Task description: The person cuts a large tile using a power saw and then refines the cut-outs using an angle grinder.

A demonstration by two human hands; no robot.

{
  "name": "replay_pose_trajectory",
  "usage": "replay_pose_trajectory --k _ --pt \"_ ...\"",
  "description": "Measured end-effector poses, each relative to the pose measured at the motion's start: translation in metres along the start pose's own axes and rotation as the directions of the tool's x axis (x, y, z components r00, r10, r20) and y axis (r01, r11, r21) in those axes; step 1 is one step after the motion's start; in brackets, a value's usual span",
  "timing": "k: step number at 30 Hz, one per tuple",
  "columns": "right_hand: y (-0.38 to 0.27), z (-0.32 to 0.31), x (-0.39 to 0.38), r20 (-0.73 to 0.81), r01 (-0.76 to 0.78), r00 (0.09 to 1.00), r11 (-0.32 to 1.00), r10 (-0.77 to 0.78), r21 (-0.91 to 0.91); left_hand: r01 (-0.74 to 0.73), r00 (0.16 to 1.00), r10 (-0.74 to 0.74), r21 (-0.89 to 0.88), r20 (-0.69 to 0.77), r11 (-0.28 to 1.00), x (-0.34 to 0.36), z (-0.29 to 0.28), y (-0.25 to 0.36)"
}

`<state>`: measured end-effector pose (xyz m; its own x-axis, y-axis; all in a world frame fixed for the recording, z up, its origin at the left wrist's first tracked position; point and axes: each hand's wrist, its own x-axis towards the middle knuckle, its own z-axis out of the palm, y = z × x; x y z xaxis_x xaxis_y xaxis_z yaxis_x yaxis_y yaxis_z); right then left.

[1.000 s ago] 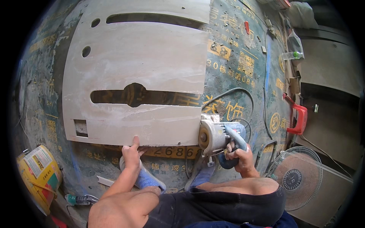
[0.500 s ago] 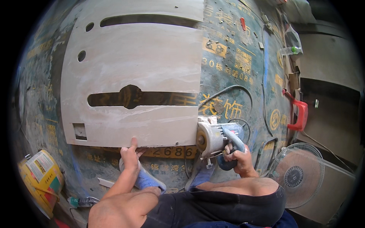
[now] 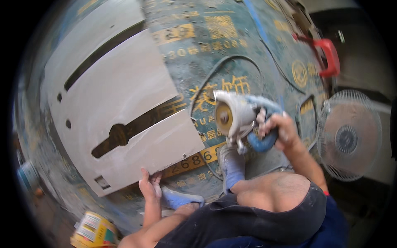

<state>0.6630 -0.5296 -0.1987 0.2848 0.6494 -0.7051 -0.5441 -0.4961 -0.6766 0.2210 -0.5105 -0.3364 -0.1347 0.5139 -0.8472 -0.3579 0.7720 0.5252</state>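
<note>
A pale tile slab (image 3: 136, 76) with long slots and small holes cut in it lies on the left. At its near edge is my left hand (image 3: 149, 188), the thumb on top and the fingers at the underside, closed on the edge. To the right of the slab, my right hand (image 3: 281, 128) grips the blue handle of a corded stone cutter (image 3: 237, 115). The cutter is held up and apart from the slab. Its round hub faces left; whether the blade turns cannot be told.
A printed green floor sheet (image 3: 223, 66) lies beneath everything, with a grey cable (image 3: 221, 62) looping over it. At the right stand a round fan (image 3: 347, 136) and a red frame-like tool (image 3: 329, 58). A yellow bucket (image 3: 95, 229) is at the lower left. My blue-covered feet (image 3: 233, 165) are close to the slab.
My right hand has lifted the cutter away from the slab's right edge. My left hand stays at the near edge. The whole view has turned, so the slab appears tilted.
</note>
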Motion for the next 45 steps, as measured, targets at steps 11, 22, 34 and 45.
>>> replay_pose_trajectory --k 11,22,34,45 --pt "-0.081 -0.171 0.106 0.282 -0.289 0.953 0.617 0.112 0.732 0.129 0.989 -0.138 0.169 0.047 0.977 -0.008 -0.021 0.009" --pt "-0.087 -0.274 0.134 -0.392 0.307 0.886 0.947 -0.247 0.099 0.18 0.983 -0.183 0.099 0.022 0.979 -0.009 -0.011 -0.007" --pt "-0.028 -0.257 0.103 -0.417 0.082 0.576 0.557 -0.703 -0.826 0.329 0.937 -0.336 0.086 0.096 0.941 0.003 -0.024 0.0" --pt "-0.052 -0.089 0.053 -0.242 0.413 0.525 0.493 -0.816 -0.766 0.341 0.937 -0.348 0.124 0.036 0.932 -0.005 -0.022 -0.001"
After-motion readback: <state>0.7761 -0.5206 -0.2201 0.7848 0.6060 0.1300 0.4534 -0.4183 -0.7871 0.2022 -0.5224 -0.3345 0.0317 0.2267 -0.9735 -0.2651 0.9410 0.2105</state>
